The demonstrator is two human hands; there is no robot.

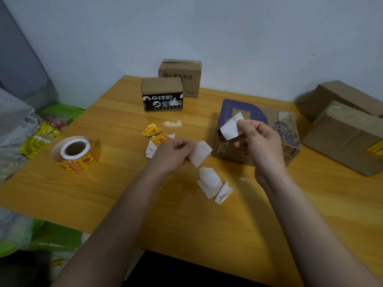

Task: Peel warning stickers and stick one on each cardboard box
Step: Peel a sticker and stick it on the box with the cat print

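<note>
A yellow wooden bench (116,195) stands against a plain pale wall (207,27); plastic bags (18,129) are heaped at its left

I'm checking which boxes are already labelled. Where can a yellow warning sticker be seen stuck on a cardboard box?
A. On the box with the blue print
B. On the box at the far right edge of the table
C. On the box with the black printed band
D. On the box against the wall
B: a yellow sticker shows on the side of the far-right box; the other boxes show none in this view.
</note>
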